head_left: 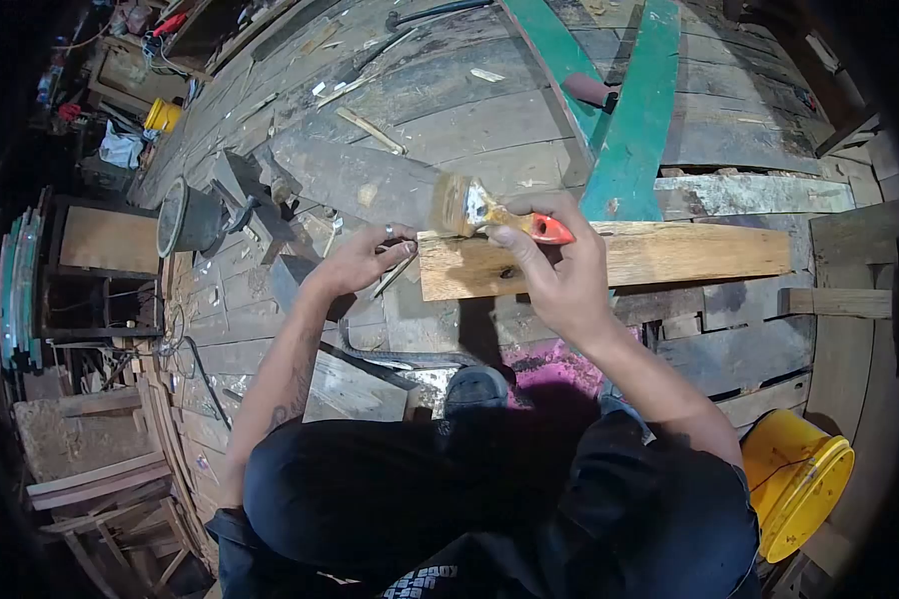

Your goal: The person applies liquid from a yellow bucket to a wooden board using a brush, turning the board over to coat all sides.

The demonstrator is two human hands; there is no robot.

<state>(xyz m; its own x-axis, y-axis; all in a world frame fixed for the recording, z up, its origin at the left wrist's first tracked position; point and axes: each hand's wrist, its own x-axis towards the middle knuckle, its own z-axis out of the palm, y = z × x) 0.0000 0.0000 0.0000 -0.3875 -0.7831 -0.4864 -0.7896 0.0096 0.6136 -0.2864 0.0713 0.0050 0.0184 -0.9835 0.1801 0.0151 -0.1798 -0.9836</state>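
Note:
A paintbrush (484, 210) with light bristles and a red-tipped handle is gripped in my right hand (559, 265), above the near part of a wooden board (669, 255). The board lies crosswise, with a darker patch near its left end. My left hand (363, 260) is at that left end, its fingers bent and pressed together by the board's edge. A ring shows on one finger. Whether the fingertips hold the board or something small cannot be made out.
Green planks (634, 130) stretch away at the top right. A metal vise (255, 205) stands left of my left hand. One yellow bucket (799, 479) is at the lower right. Wood scraps (370, 130) litter the plank floor, and a pink surface (549, 374) lies near my feet.

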